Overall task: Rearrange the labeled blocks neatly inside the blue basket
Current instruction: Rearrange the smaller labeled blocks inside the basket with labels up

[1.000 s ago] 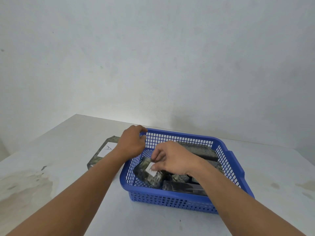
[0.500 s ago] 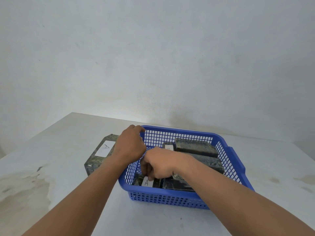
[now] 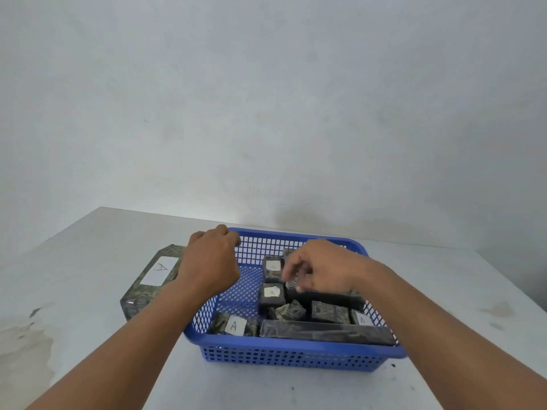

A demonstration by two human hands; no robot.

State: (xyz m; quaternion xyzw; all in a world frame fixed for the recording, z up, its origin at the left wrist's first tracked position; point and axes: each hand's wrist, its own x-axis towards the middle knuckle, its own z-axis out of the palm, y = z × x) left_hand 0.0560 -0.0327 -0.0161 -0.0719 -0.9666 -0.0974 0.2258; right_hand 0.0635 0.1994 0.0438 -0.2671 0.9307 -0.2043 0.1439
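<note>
A blue basket (image 3: pixel 296 355) stands on the table and holds several dark, plastic-wrapped blocks with white labels. A block marked A (image 3: pixel 233 324) lies in its near left corner, beside a long dark block (image 3: pixel 325 334) along the front wall. Two small labeled blocks (image 3: pixel 271 294) sit in the middle. My left hand (image 3: pixel 211 261) grips the basket's far left rim. My right hand (image 3: pixel 319 269) hovers over the middle of the basket, fingers loosely curled, holding nothing; it hides the blocks behind it.
A large flat block with an A label (image 3: pixel 154 279) lies on the table just left of the basket, partly under my left forearm. The white table (image 3: pixel 88 365) has stains at left and right. A plain wall rises behind.
My right hand set the A-marked block into the near left corner, let go, and rose toward the basket's middle. The left hand stayed on the rim.
</note>
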